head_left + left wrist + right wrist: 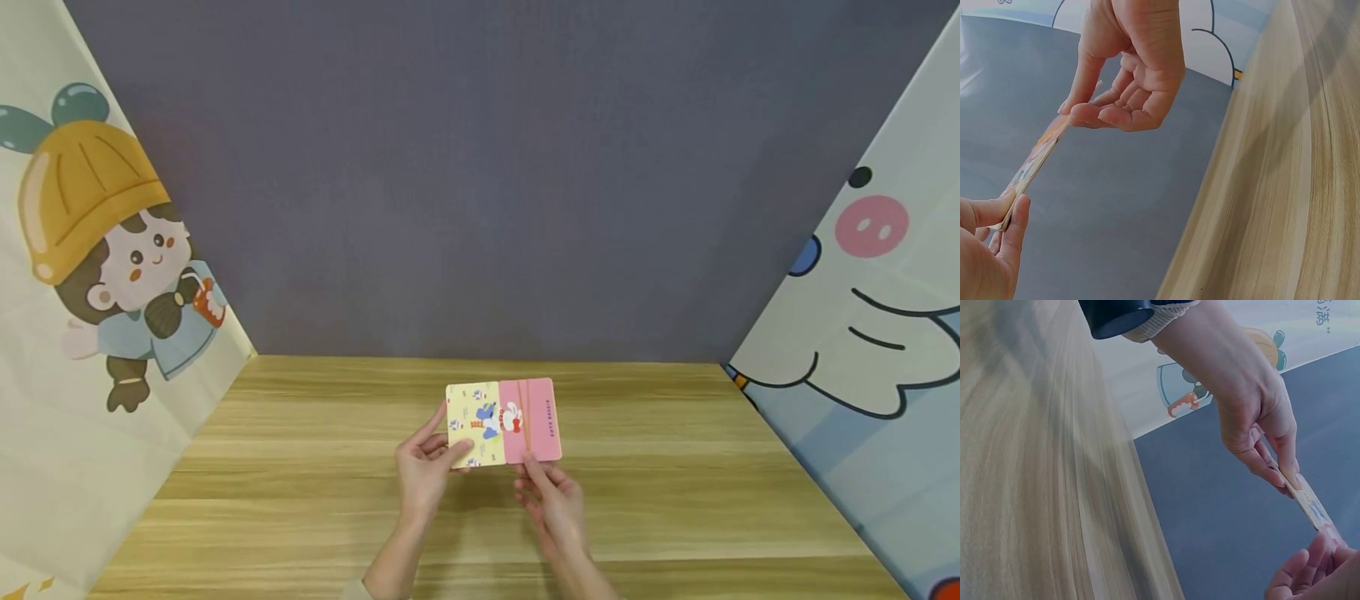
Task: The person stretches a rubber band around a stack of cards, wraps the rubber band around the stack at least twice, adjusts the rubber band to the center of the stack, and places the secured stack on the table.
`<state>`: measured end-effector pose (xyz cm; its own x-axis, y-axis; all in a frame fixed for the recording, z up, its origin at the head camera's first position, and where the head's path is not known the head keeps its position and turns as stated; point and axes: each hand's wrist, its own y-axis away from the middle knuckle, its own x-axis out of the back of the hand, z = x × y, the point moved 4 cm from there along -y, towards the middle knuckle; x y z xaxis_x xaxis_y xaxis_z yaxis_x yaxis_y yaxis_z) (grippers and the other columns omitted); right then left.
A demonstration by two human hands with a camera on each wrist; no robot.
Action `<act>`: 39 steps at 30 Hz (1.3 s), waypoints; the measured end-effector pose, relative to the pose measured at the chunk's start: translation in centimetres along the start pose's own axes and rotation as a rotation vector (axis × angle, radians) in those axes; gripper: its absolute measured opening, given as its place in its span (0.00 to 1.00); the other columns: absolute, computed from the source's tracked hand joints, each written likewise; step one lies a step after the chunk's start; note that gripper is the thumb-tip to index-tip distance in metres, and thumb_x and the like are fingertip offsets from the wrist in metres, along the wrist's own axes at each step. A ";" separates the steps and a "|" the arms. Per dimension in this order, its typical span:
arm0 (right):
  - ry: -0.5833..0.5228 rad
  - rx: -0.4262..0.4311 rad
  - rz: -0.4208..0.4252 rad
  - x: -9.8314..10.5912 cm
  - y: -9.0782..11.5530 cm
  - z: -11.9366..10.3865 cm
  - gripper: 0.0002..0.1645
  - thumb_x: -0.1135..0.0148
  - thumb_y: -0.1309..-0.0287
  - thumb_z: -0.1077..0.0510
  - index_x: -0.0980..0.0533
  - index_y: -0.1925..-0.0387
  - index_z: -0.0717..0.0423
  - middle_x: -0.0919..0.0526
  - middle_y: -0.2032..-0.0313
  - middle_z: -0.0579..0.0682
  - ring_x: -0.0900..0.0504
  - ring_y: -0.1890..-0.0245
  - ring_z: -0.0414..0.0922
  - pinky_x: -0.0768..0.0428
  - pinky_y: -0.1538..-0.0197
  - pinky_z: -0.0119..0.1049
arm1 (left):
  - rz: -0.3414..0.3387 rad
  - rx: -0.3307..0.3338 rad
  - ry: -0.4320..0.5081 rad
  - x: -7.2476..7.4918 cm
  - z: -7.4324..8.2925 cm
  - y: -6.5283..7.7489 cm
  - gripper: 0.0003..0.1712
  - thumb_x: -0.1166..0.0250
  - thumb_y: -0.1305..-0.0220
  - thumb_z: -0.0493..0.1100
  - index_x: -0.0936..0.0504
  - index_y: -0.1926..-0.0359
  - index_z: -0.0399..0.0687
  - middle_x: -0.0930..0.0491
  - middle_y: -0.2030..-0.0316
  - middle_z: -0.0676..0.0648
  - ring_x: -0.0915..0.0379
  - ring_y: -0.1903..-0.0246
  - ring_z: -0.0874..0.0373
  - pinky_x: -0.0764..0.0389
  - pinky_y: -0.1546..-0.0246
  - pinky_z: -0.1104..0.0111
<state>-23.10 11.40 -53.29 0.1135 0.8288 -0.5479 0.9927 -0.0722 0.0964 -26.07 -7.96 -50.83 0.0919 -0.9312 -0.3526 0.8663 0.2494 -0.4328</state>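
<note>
A small notebook [480, 404] with a yellow and pink cover, printed with cartoon animals, is held up over the wooden table. A thin orange elastic band [524, 408] runs across its pink part at a slight slant. My left hand [422, 475] grips the notebook's lower left side, thumb on the yellow cover and fingers behind. At the bottom edge of the pink part, my right hand [557, 504] pinches with thumb and forefinger, the thumb tip right where the band ends. Its other fingers curl loosely below. Seen edge-on in the left wrist view, the notebook [1036, 153] is thin.
The wooden table [300, 500] spreads out below both hands. Behind it stands a dark grey panel [480, 183]. Cartoon-printed white sheets flank it, the left sheet [45, 450] with a child in a yellow hat, the right sheet [930, 350] with a pink-snouted animal.
</note>
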 end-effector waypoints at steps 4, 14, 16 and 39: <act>-0.015 -0.006 -0.006 -0.3 0.0 0.0 0.14 0.35 0.52 0.55 0.24 0.68 0.63 0.18 0.69 0.56 0.22 0.76 0.43 0.20 0.71 0.34 | 0.011 0.033 0.010 0.0 -0.2 0.1 0.37 0.29 0.60 0.32 0.28 0.44 0.50 0.19 0.73 0.38 0.25 0.83 0.48 0.21 0.86 0.58; 0.098 -0.031 -0.078 -3.2 2.9 -3.6 0.08 0.38 0.49 0.54 0.21 0.70 0.55 0.17 0.72 0.49 0.22 0.77 0.38 0.20 0.69 0.31 | 0.036 0.073 -0.004 0.4 -1.7 0.0 0.38 0.28 0.62 0.34 0.27 0.44 0.54 0.20 0.72 0.37 0.26 0.83 0.45 0.21 0.85 0.55; 0.097 -0.050 -0.068 -4.5 4.2 -5.2 0.06 0.38 0.49 0.56 0.21 0.73 0.54 0.18 0.74 0.48 0.23 0.78 0.38 0.21 0.70 0.30 | 0.035 0.073 -0.008 0.3 -1.7 0.0 0.38 0.27 0.62 0.35 0.27 0.44 0.54 0.19 0.72 0.37 0.26 0.83 0.45 0.22 0.86 0.55; 0.054 -0.019 -0.039 -2.9 3.1 -4.5 0.08 0.40 0.47 0.55 0.23 0.72 0.56 0.20 0.75 0.47 0.23 0.78 0.38 0.20 0.70 0.31 | 0.006 -0.020 -0.008 0.0 -1.2 -0.2 0.38 0.30 0.60 0.30 0.30 0.43 0.46 0.20 0.73 0.37 0.26 0.86 0.53 0.22 0.88 0.59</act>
<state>-20.49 11.21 -47.67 0.0717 0.8598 -0.5056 0.9954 -0.0290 0.0917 -26.84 -7.76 -51.69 0.1009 -0.9318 -0.3487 0.8558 0.2600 -0.4472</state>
